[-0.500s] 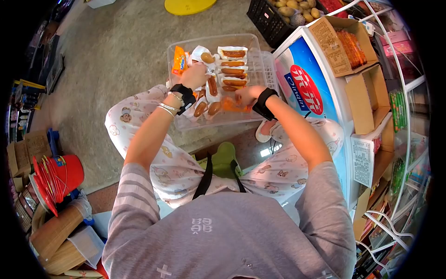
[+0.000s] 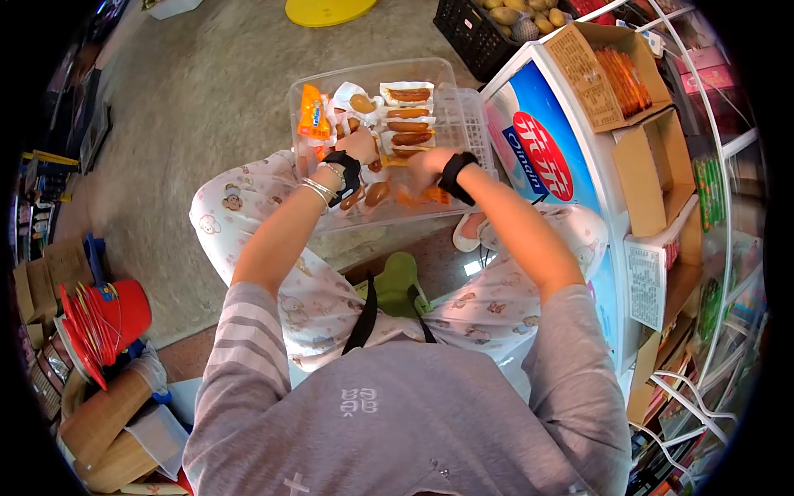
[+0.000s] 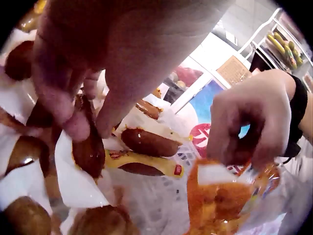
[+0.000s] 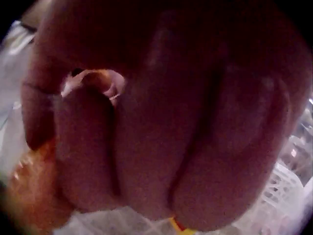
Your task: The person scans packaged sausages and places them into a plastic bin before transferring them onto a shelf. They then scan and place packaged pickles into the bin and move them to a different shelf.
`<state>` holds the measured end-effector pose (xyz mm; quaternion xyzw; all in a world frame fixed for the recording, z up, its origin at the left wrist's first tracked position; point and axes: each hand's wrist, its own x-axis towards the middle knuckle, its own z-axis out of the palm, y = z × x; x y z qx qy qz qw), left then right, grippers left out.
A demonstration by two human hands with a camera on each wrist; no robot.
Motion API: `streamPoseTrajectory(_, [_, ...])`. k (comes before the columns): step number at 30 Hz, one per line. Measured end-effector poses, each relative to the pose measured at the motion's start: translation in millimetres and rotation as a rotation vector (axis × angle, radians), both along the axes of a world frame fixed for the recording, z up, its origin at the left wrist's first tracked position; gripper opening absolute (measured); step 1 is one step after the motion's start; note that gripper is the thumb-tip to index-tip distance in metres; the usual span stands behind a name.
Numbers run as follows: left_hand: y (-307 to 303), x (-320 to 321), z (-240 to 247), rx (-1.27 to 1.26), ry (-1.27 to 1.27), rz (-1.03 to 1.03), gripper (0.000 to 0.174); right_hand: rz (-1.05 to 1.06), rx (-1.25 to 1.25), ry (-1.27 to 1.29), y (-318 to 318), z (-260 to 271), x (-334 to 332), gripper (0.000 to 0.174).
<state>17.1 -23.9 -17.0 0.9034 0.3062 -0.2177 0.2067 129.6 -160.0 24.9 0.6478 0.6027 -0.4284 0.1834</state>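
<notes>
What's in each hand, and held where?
Left hand: a brown sausage, pinched near one end. Right hand: an orange packet, by its top edge.

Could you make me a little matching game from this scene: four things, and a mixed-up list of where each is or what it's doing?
1. Potatoes
2. Left hand
3. Right hand
4. Yellow disc

A. Pinching an orange packet
B. In a black crate
C. On the floor
D. Pinching a brown sausage

Pairs: 1-B, 2-D, 3-A, 4-C
</notes>
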Motion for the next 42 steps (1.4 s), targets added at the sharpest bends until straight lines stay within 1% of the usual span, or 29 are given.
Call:
streamPoseTrajectory(1, [-0.7,1.2,-1.4,-0.003,0.002,-0.002,0.055,-0.111,0.004,0.114,5.8,10.5,7.4,0.038])
streamPoseTrajectory(3, [-2.3,3.7,-4.3,-0.096,-0.177,0.090,0.058,-0.356,0.082,0.408,18.9,16.7,26.6,0.032])
streamPoseTrajectory(6, [23.1,5.6,-55.2,-0.163,-0.312,0.043,0.059,-0.731,0.242,0.967,24.3,30.1,50.9,0.019])
streamPoseTrajectory(7, [12.9,4.2,-24.9,-0.162,-0.244,0.115,0.062,-0.830,0.282,0.980,21.0,43.9,47.5,0.017])
streamPoseTrajectory(8, [8.5,2.8,-12.8,-0.164,-0.245,0.114,0.062,-0.831,0.282,0.978,20.6,39.5,47.4,0.017])
streamPoseTrajectory(10, [5.3,2.3,-4.4,-0.120,-0.243,0.134,0.063,-0.750,0.276,0.794,19.7,9.2,48.6,0.022])
streamPoseTrajectory(11, [7.4,2.2,-17.4,-0.087,-0.278,0.122,0.063,-0.584,0.206,0.623,19.1,-12.5,49.6,0.025])
streamPoseTrajectory(12, [5.8,2.7,-15.2,-0.086,-0.275,0.122,0.063,-0.337,0.071,0.271,20.6,-13.1,39.1,0.030])
streamPoseTrajectory(14, [-0.6,1.0,-5.7,0.070,-0.383,0.175,0.062,-0.355,-0.064,0.298,3.0,-33.6,17.4,0.037])
streamPoseTrajectory(15, [-0.8,0.3,-1.2,0.059,-0.400,0.163,0.062,-0.355,-0.063,0.297,1.9,-28.5,14.2,0.037])
streamPoseTrajectory(17, [-3.4,1.5,16.9,0.097,-0.397,0.170,0.061,-0.027,-0.149,0.124,3.9,-15.5,9.6,0.041])
streamPoseTrajectory(18, [-4.5,5.4,29.5,0.138,-0.396,0.172,0.061,-0.027,-0.148,0.123,3.8,-18.2,13.7,0.041])
streamPoseTrajectory(20, [-7.4,14.6,52.2,0.139,-0.466,0.216,0.057,-0.029,0.078,0.133,1.4,-30.3,26.3,0.042])
streamPoseTrajectory(21, [-8.0,16.1,61.9,0.111,-0.552,0.162,0.055,-0.168,0.055,0.126,-0.2,-33.3,26.8,0.041])
streamPoseTrajectory(22, [-8.0,17.8,68.5,0.082,-0.637,0.104,0.053,-0.171,0.055,0.126,3.3,-41.0,33.3,0.041])
streamPoseTrajectory(24, [-10.9,20.6,77.9,0.025,-0.582,0.020,0.046,-0.344,0.014,0.170,15.6,-54.0,52.9,0.039])
streamPoseTrajectory(25, [-17.2,17.8,80.7,-0.030,-0.555,-0.178,0.045,-0.524,0.102,0.372,10.1,-55.4,61.4,0.034])
streamPoseTrajectory(26, [-21.8,16.0,83.8,-0.085,-0.521,-0.375,0.043,-0.523,0.103,0.372,11.5,-60.0,62.5,0.034])
streamPoseTrajectory(27, [-23.5,17.1,85.4,-0.156,-0.470,-0.330,0.041,-0.542,0.143,0.288,12.6,-64.3,63.1,0.032])
streamPoseTrajectory(28, [-38.3,15.1,72.4,-0.070,-0.379,-0.417,0.037,-0.557,0.180,0.201,14.0,-51.6,57.0,0.029])
streamPoseTrajectory(30, [-39.4,11.8,58.9,-0.010,-0.526,-0.530,0.036,-0.583,0.189,0.211,11.6,-38.2,56.6,0.025])
streamPoseTrajectory(31, [-39.8,13.8,43.4,-0.008,-0.529,-0.522,0.036,-0.539,0.235,0.174,16.1,-40.0,60.1,0.024])
streamPoseTrajectory(33, [-39.8,22.8,9.7,-0.076,-0.351,-0.537,0.035,-0.497,0.320,0.128,18.5,-37.9,60.6,0.021])
streamPoseTrajectory(34, [-40.6,27.8,-3.2,-0.082,-0.363,-0.535,0.035,-0.495,0.314,0.117,15.1,-34.5,62.2,0.021])
streamPoseTrajectory(36, [-35.8,28.3,-20.7,-0.165,-0.377,-0.399,0.032,-0.397,0.442,0.016,12.9,-31.5,56.8,0.021])
streamPoseTrajectory(37, [-39.8,24.4,0.1,-0.305,-0.509,-0.392,0.028,-0.361,0.514,-0.081,7.7,-33.0,48.0,0.021])
streamPoseTrajectory(38, [-39.7,26.5,4.5,-0.304,-0.510,-0.391,0.028,-0.360,0.514,-0.081,3.8,-32.5,43.3,0.021])
streamPoseTrajectory(40, [-39.0,31.6,14.6,-0.246,-0.245,-0.455,0.027,-0.399,0.529,-0.141,0.2,-16.8,33.8,0.020])
streamPoseTrajectory(42, [-36.1,32.6,6.2,-0.246,-0.230,-0.470,0.026,-0.397,0.602,-0.154,-0.4,-19.5,32.1,0.022])
